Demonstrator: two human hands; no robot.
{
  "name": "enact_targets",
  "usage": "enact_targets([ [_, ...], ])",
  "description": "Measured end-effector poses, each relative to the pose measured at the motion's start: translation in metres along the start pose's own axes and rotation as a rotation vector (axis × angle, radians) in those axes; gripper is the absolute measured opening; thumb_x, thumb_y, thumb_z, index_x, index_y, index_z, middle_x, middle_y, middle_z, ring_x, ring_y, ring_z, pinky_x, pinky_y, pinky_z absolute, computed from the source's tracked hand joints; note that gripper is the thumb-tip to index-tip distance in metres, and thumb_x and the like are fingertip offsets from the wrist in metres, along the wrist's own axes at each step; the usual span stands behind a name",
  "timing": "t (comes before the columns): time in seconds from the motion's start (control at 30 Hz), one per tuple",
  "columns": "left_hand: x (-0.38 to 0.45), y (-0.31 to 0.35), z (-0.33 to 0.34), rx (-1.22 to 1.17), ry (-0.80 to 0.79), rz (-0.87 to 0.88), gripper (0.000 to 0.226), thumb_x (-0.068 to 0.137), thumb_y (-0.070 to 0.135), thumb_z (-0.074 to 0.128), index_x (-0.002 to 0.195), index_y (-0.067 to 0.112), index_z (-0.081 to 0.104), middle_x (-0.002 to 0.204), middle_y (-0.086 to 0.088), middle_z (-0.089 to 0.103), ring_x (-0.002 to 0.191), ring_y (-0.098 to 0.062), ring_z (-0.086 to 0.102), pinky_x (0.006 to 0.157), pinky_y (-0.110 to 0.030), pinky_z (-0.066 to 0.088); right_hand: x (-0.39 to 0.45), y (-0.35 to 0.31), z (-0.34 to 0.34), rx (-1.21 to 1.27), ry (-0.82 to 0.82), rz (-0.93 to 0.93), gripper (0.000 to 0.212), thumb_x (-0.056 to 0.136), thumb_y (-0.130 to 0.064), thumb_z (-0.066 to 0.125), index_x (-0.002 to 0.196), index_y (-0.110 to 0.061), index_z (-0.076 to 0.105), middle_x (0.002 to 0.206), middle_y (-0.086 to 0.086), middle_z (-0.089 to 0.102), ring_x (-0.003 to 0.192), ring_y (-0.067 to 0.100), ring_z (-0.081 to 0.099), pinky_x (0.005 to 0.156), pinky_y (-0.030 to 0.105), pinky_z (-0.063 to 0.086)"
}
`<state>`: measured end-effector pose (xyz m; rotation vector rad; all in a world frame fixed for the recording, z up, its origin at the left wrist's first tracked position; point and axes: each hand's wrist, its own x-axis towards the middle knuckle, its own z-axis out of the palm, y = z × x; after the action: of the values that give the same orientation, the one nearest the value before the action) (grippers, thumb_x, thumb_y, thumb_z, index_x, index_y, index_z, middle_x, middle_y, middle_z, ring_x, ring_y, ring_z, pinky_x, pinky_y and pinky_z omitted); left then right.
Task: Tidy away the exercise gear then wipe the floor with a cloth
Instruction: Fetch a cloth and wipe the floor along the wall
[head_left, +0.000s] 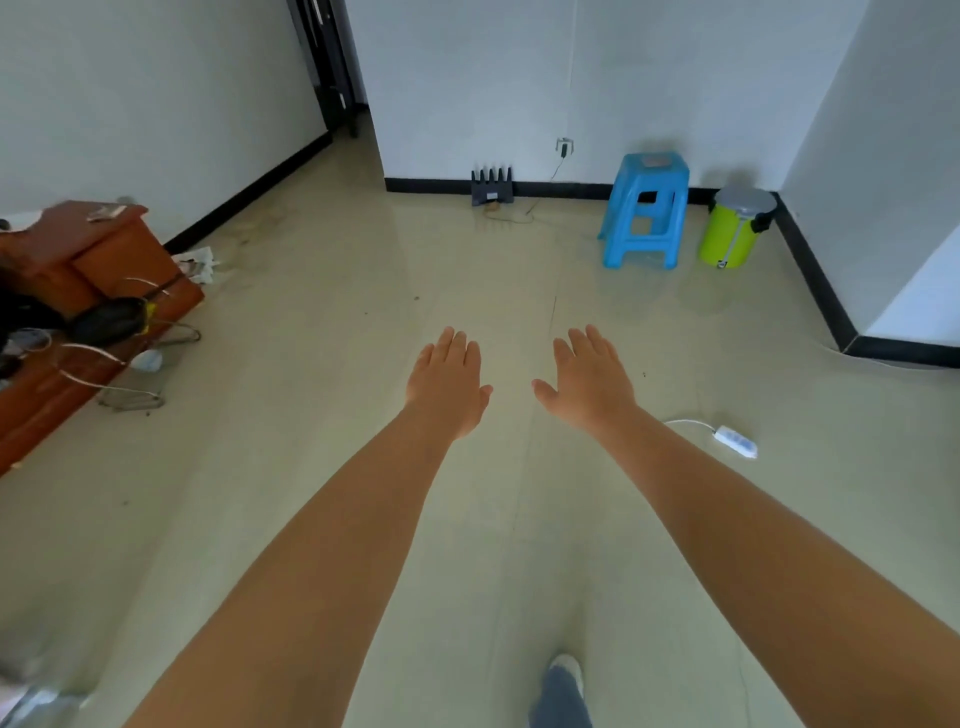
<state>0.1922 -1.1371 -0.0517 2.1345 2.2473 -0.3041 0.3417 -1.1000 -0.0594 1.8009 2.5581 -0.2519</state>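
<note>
Two bare arms reach forward over a pale tiled floor (322, 467). The left hand (449, 382) and right hand (589, 382) are held side by side, palms down, fingers straight and spread, each grip open and holding nothing.

No cloth shows. Far to the left, well apart from both hands, wire hangers (111, 387) and a dark bundle (111, 319) lie against a wooden cabinet (104, 249); whether any of it is exercise gear cannot be told.

Near right of the right hand, a white power strip (736, 441) lies on the floor, its long axis running from far left to near right. At the far wall stand a black router (492, 188), a blue stool (645, 210) and a green bin (735, 228). A shoe (566, 670) shows at the near edge.
</note>
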Motion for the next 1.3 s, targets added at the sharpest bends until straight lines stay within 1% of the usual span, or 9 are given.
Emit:
enact_targets([
  [0.23,0.229,0.013,-0.056,-0.029,0.03,-0.004,0.061,0.103,0.034,0.024,0.15,0.005,-0.001,0.159,-0.01,-0.004,0.147,-0.022,-0.01,0.12,-0.034,0.0,0.217,0.088,-0.051,-0.007,0.025,0.013,0.065,0.097,-0.04,0.036,0.148,-0.005,0.016,0.158,0.014,0.01,0.147,0.03,0.0,0.12,0.037,0.003],
  [0.43,0.429,0.024,-0.088,-0.014,0.053,0.01,0.061,0.102,0.035,0.025,0.15,0.005,-0.002,0.159,-0.01,-0.005,0.147,-0.022,-0.01,0.12,-0.034,0.0,0.403,0.161,-0.074,0.003,0.051,0.034,0.064,0.097,-0.039,0.036,0.148,-0.006,0.015,0.158,0.015,0.008,0.147,0.03,0.0,0.12,0.038,0.003],
  [0.53,0.54,0.032,-0.105,-0.025,0.074,0.034,0.061,0.102,0.034,0.025,0.15,0.005,-0.001,0.159,-0.01,-0.004,0.147,-0.023,-0.01,0.12,-0.035,0.0,0.501,0.202,-0.087,0.021,0.058,0.078,0.064,0.097,-0.039,0.037,0.148,-0.006,0.016,0.158,0.015,0.009,0.147,0.03,0.0,0.12,0.038,0.004],
  [0.63,0.645,0.045,-0.124,-0.045,0.063,0.058,0.061,0.103,0.033,0.025,0.15,0.005,0.0,0.159,-0.011,-0.004,0.147,-0.023,-0.009,0.12,-0.035,0.0,0.592,0.245,-0.102,0.042,0.051,0.124,0.064,0.097,-0.039,0.038,0.147,-0.006,0.018,0.157,0.016,0.012,0.147,0.031,0.003,0.12,0.038,0.005],
  [0.77,0.777,0.078,-0.147,-0.066,0.046,0.101,0.06,0.102,0.033,0.026,0.15,0.004,0.002,0.159,-0.011,-0.002,0.147,-0.023,-0.008,0.12,-0.035,0.001,0.702,0.311,-0.119,0.077,0.048,0.177,0.062,0.097,-0.038,0.039,0.146,-0.005,0.021,0.157,0.015,0.015,0.147,0.03,0.004,0.12,0.038,0.005],
  [0.97,0.974,0.138,-0.165,-0.084,0.035,0.145,0.06,0.102,0.033,0.026,0.15,0.004,0.002,0.159,-0.011,-0.002,0.147,-0.023,-0.007,0.12,-0.034,0.001,0.874,0.431,-0.131,0.103,0.067,0.256,0.061,0.096,-0.036,0.042,0.145,-0.004,0.026,0.156,0.015,0.017,0.147,0.03,0.006,0.12,0.038,0.006],
  [1.13,1.136,0.185,-0.181,-0.122,-0.007,0.112,0.06,0.102,0.033,0.027,0.15,0.005,0.002,0.159,-0.011,-0.002,0.148,-0.023,-0.007,0.12,-0.034,0.0,1.018,0.532,-0.139,0.087,0.035,0.27,0.061,0.096,-0.036,0.042,0.144,-0.004,0.025,0.155,0.015,0.018,0.146,0.03,0.008,0.12,0.038,0.008],
  [1.3,1.276,0.227,-0.193,-0.151,-0.032,0.153,0.06,0.102,0.032,0.027,0.15,0.005,0.001,0.159,-0.011,-0.003,0.147,-0.022,-0.008,0.12,-0.034,0.0,1.142,0.612,-0.146,0.051,-0.038,0.294,0.062,0.096,-0.036,0.04,0.146,-0.004,0.021,0.156,0.016,0.016,0.147,0.031,0.006,0.12,0.039,0.007],
])
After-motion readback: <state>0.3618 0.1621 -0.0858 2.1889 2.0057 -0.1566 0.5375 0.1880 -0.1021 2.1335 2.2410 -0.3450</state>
